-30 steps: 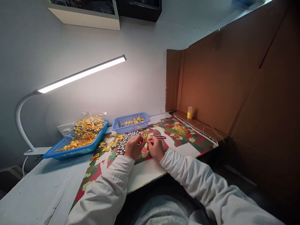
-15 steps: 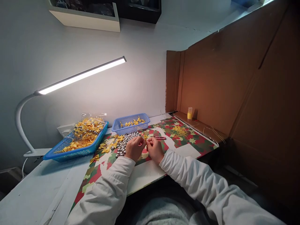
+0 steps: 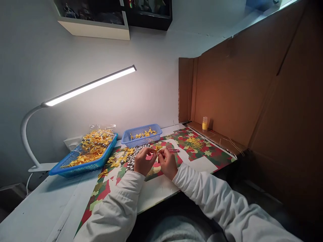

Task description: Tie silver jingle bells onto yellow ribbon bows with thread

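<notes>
A small yellow ribbon bow (image 3: 156, 148) is pinched between my two hands over the patterned table cover. My left hand (image 3: 144, 161) has thumb and fingers closed at the bow's left side. From the right, my right hand (image 3: 167, 163) grips the bow's lower part with its fingertips; the exact hold is partly hidden. Just left of my left hand lies a pile of shiny silver bells (image 3: 131, 158). Loose yellow bows (image 3: 118, 158) are scattered beside that pile. Behind my right hand rests a small pink-red tool (image 3: 173, 150), its kind unclear.
A blue basket (image 3: 68, 171) heaped with yellow bows stands at left, under a lit desk lamp (image 3: 91, 86). Farther back is a smaller blue basket (image 3: 130, 143) holding bows. Yellow strings (image 3: 194, 143) lie at right, near a small yellow bottle (image 3: 204, 125). Cardboard (image 3: 239, 87) walls the right side.
The view has tilted slightly upward. My left hand's fingers have reached over toward the bow, and its thumb has spread lower. The right hand keeps nearly the same place.
</notes>
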`<state>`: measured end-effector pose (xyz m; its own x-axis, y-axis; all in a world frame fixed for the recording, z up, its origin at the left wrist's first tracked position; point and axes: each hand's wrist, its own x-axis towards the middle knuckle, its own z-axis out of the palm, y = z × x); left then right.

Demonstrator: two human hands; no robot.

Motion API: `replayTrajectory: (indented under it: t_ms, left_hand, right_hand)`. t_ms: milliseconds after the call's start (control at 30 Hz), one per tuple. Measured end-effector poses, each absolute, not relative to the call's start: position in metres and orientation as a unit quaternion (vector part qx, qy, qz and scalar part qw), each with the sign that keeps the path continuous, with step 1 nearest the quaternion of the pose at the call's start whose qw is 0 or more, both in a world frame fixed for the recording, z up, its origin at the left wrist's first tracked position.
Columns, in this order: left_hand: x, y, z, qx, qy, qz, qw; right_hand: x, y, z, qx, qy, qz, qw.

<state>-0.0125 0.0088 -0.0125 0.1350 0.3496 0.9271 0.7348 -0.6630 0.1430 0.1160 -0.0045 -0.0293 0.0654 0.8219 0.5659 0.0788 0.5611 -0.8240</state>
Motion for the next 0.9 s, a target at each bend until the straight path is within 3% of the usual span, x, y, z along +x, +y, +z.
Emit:
replayTrajectory:
  t_ms: [900]
  left_hand:
    - [-0.0121, 0.0053, -0.0102, -0.730, -0.400, -0.543, 0.112]
  right_hand:
    - [0.1181, -0.0037, -0.0320, -0.366, -0.610, 0.310, 0.631]
